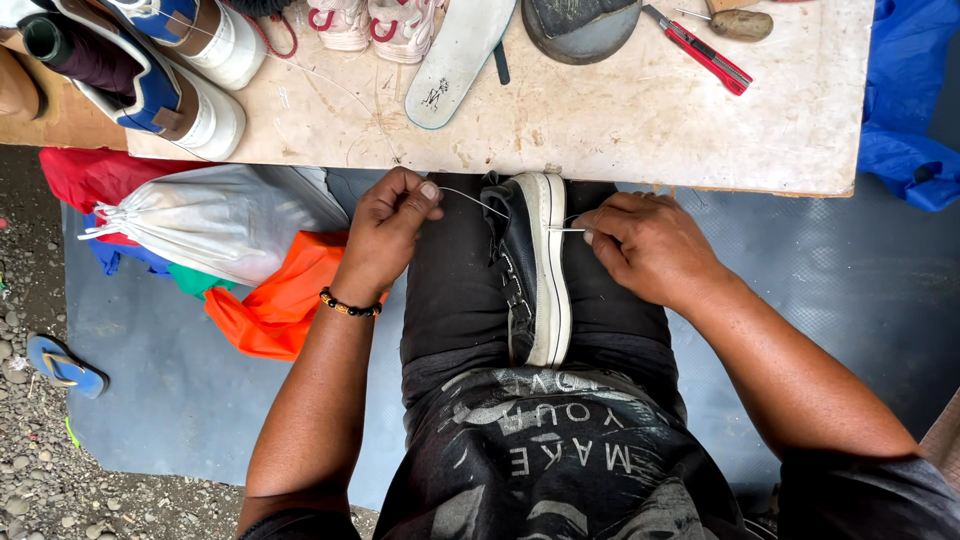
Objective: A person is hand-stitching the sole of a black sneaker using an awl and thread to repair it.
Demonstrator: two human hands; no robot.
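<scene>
Your black sneaker [530, 270] lies lengthwise on your lap; left hand [385, 235] pinches thread [470, 200], right hand [650, 245] seemingly grips a needle [566, 229] at its sole.

Soft, even daylight fills the scene, bright and without glare. The pale worktable [620, 120] is the brightest area; below its near edge lies a faint shadow. Focus is sharp throughout, with slight wide-angle stretching toward the corners beyond the table.
</scene>
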